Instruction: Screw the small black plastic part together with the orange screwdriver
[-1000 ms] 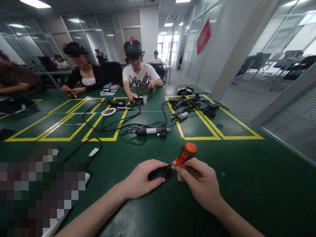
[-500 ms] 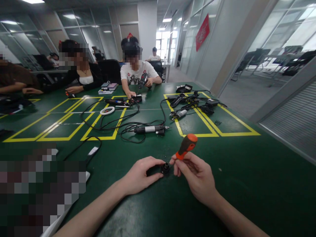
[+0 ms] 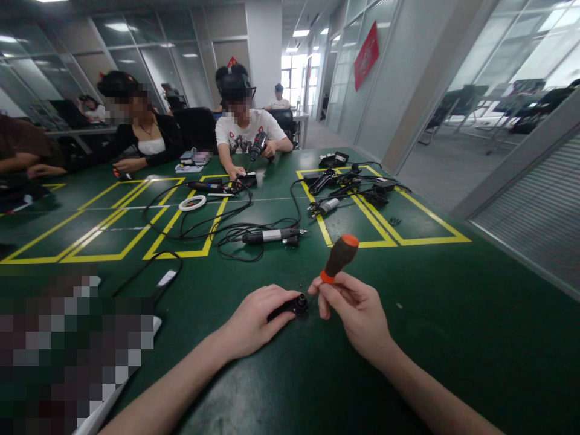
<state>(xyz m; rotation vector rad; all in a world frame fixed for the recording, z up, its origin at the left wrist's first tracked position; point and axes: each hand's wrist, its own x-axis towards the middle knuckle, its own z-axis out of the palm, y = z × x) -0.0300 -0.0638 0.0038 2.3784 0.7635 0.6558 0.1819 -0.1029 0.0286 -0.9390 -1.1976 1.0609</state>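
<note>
My left hand (image 3: 258,317) pinches a small round black part (image 3: 300,304) between thumb and fingers, low on the green table. A short metallic cylinder stands up from the part's top. My right hand (image 3: 356,308) grips a screwdriver (image 3: 340,257) with an orange and dark grey handle, tilted so the handle leans up and right. Its thin shaft points down-left to the right side of the black part; whether the tip touches, I cannot tell. A tiny dark piece (image 3: 299,284) lies just beyond the part.
A grey and black electric screwdriver (image 3: 272,236) with coiled cable lies ahead. Behind it are a white ring (image 3: 192,203), a silver-grey tool (image 3: 327,207) and black cabled parts (image 3: 376,194). Several small dark pieces (image 3: 395,221) sit rightward. Across the table, a person in white (image 3: 248,130) handles a drill (image 3: 258,145).
The camera view has shifted slightly. The screwdriver's handle has turned a little in my right hand, while my left hand keeps hold of the black part.
</note>
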